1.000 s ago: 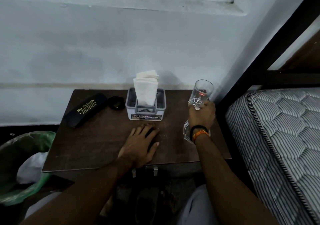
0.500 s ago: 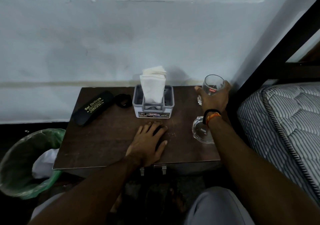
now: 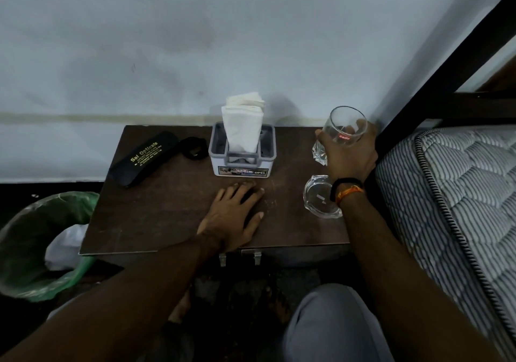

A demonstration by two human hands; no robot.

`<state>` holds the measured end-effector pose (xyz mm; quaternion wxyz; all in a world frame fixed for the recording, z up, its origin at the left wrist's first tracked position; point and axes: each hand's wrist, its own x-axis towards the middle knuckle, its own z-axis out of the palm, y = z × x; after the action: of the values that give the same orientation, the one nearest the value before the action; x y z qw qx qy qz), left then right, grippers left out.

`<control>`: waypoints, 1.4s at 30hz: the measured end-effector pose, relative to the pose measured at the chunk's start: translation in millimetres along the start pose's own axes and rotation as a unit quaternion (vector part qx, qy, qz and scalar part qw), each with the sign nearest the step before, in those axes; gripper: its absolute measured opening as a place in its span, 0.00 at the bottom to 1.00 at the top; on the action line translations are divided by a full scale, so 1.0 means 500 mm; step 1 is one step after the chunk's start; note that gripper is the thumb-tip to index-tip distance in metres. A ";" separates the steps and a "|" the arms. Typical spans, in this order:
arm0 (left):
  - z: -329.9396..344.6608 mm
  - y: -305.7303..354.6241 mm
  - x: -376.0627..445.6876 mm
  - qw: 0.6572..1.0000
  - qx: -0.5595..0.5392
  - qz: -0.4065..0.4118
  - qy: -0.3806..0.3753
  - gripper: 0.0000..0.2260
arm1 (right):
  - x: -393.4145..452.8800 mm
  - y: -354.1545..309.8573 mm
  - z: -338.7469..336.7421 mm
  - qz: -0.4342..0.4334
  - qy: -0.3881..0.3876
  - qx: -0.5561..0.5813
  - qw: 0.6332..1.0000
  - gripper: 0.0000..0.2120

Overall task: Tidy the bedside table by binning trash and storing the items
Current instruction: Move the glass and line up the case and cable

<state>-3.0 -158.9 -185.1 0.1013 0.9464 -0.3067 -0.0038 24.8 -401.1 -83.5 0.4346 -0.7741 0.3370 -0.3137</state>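
Observation:
The dark wooden bedside table (image 3: 156, 216) stands against the wall. My right hand (image 3: 347, 156) grips a clear drinking glass (image 3: 344, 125) at the table's back right corner. Just in front of it lies a clear glass ashtray (image 3: 318, 198). My left hand (image 3: 233, 216) rests flat on the tabletop, fingers spread. Behind it stands a grey holder (image 3: 242, 156) with white napkins (image 3: 243, 123) upright in it. At the back left lie a black spectacle case (image 3: 143, 158) and a small black object (image 3: 192, 148).
A bin lined with a green bag (image 3: 36, 247), white trash inside, stands on the floor left of the table. A striped mattress (image 3: 458, 199) and a dark bed frame (image 3: 452, 54) border the right. Two drawer handles (image 3: 240, 258) show under the table's front edge.
My right hand carried the glass from above the ashtray back to the table's rear right corner. The ashtray now shows in front of the wrist. My left hand stayed in place.

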 end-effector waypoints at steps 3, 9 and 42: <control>0.004 0.003 -0.008 1.000 -0.002 0.003 -0.001 0.24 | -0.031 -0.008 -0.031 -0.027 0.006 0.000 1.000 0.41; 0.009 -0.002 -0.013 1.000 0.002 0.009 0.004 0.24 | -0.091 0.014 -0.076 -0.008 0.020 -0.022 1.000 0.39; 0.017 0.022 -0.022 1.000 -0.013 0.006 -0.004 0.24 | -0.159 0.148 -0.111 0.020 -0.146 -0.120 0.982 0.55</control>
<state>-19.1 -162.8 -192.0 0.1126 0.9432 -0.3124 -0.0107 -82.8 -392.8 -140.8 0.3891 -0.8511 0.3208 -0.1457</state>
